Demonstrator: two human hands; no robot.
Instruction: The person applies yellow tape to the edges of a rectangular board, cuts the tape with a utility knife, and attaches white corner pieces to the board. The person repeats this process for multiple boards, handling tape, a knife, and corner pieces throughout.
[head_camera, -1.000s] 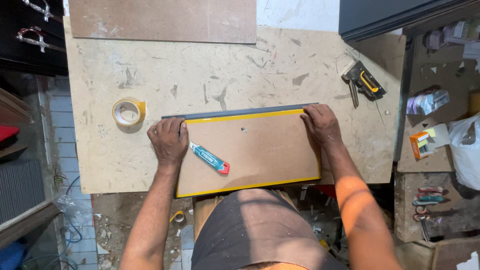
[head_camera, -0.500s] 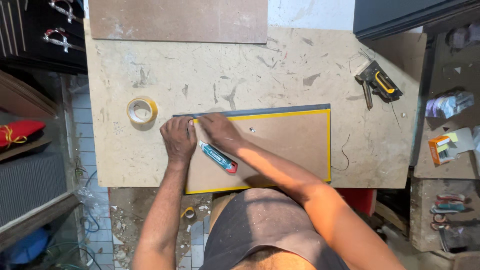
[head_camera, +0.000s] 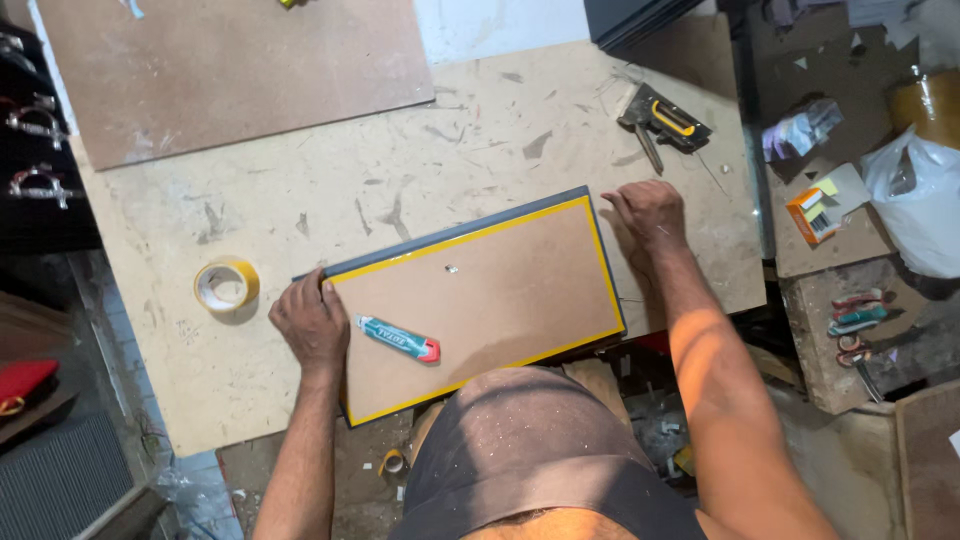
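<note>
The yellow-edged board (head_camera: 480, 300) lies face-down near the worktable's (head_camera: 300, 210) front edge. Left hand (head_camera: 312, 322) presses flat on its left end, fingers together; right hand (head_camera: 650, 212) braces its far right corner, fingers slightly spread, steadying it. A utility knife (head_camera: 398, 338) rests on the board.

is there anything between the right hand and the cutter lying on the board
Nothing visible. The right hand rests at the board's right edge; the teal utility cutter lies near the left hand, with only bare board surface between.

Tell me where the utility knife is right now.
In the head view, the utility knife lies on the yellow-edged board, toward its left, just right of the left hand.
</note>
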